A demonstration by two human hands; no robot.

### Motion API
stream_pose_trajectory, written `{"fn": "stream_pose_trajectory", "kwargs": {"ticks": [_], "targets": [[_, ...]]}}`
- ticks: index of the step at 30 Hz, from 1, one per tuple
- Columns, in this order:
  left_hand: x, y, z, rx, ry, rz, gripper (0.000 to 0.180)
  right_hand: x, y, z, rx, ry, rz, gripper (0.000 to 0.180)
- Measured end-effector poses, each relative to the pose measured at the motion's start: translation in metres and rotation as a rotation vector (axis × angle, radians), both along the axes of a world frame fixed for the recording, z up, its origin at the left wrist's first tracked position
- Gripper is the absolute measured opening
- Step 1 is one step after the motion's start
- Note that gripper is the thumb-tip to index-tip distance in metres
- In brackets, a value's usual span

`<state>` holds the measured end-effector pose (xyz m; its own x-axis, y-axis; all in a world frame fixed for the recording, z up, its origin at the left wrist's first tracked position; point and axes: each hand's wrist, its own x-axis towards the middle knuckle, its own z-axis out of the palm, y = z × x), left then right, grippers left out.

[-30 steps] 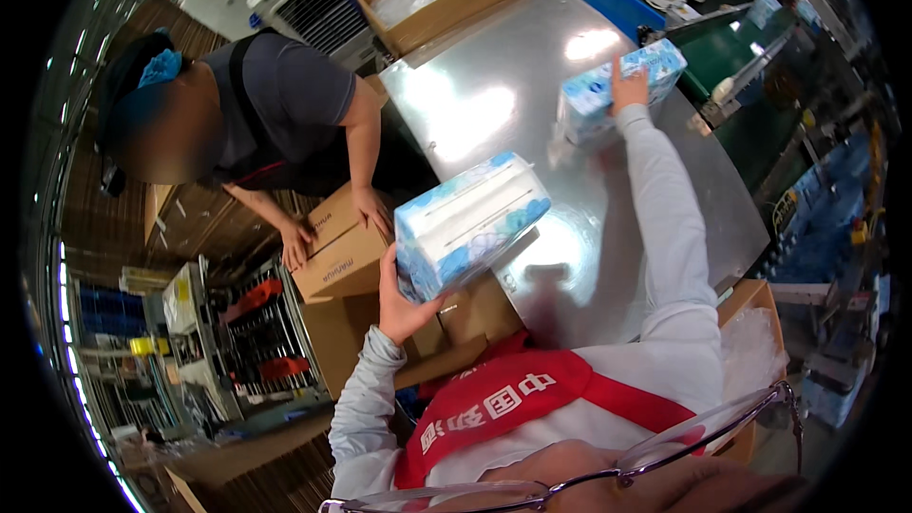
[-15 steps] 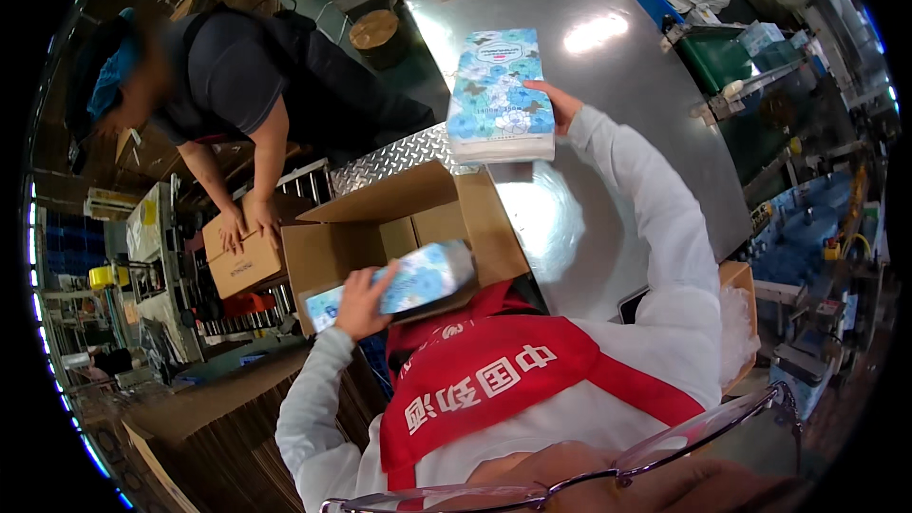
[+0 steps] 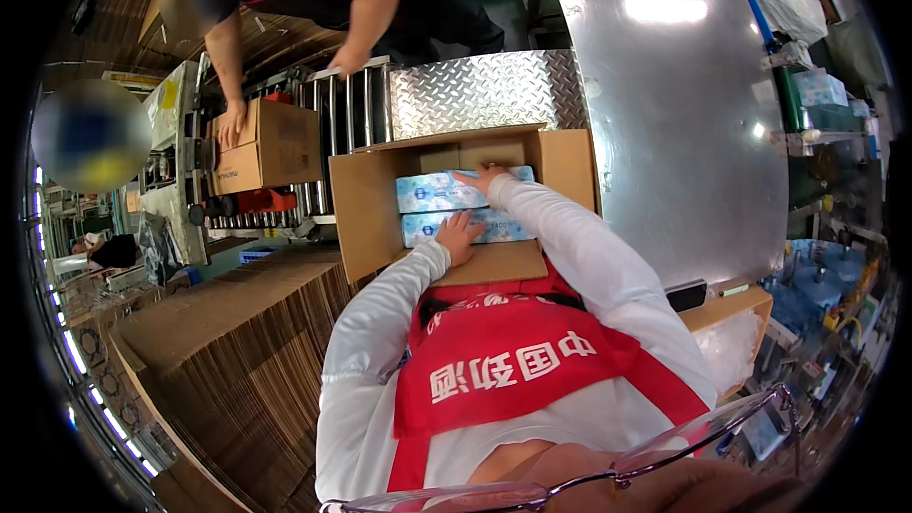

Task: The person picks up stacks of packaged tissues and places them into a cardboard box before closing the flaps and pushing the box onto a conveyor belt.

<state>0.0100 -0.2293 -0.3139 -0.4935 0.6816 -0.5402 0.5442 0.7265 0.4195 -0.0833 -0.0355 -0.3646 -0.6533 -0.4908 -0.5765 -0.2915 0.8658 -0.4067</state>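
In front of me an opened cardboard box point(image 3: 366, 218) holds two blue-and-white floral soft packs, which look like tissue packs, lying side by side on edge. My left hand point(image 3: 458, 237) rests on the nearer pack point(image 3: 503, 225), fingers spread across its upper side. On the farther pack point(image 3: 427, 192) lies my right hand point(image 3: 486, 179), its fingers apart and reaching over the pack. Neither hand is wrapped round a pack. The lower parts of both packs are hidden inside the box.
A metal table point(image 3: 684, 152) adjoins the box on the right; a treadplate surface point(image 3: 489, 90) lies beyond it. Far left, a co-worker's hands are at a closed carton point(image 3: 290, 144) on a roller conveyor point(image 3: 351, 109). Stacked flat cardboard point(image 3: 256, 361) stands at my left.
Both packs, one held over the table and one at the box's edge, are now inside the box. My right arm came in from the table. The co-worker's carton has turned.
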Motion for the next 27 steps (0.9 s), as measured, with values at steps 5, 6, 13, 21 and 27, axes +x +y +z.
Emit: {"fn": "stream_pose_trajectory", "kwargs": {"ticks": [5, 6, 13, 21, 27], "targets": [[-0.001, -0.017, -0.031, -0.277, -0.244, 0.012, 0.08, 0.002, -0.01, -0.031, 0.117, -0.424, -0.328, 0.067], [0.004, -0.018, -0.051, -0.408, -0.367, 0.047, 0.085, 0.022, -0.008, 0.005, 0.133, -0.126, 0.121, 0.062], [-0.016, -0.013, -0.101, -0.18, -0.374, 0.149, 0.076, 0.007, 0.218, 0.131, -0.528, 0.689, -0.58, 0.044], [-0.069, 0.091, 0.021, 0.265, -0.282, 0.16, 0.047, -0.032, 0.513, 0.202, 0.471, 0.797, -0.769, 0.061], [-0.096, 0.269, 0.162, 0.516, 0.222, -0.098, 0.073, 0.033, 0.437, 0.149, 0.551, 1.096, -0.63, 0.035]]}}
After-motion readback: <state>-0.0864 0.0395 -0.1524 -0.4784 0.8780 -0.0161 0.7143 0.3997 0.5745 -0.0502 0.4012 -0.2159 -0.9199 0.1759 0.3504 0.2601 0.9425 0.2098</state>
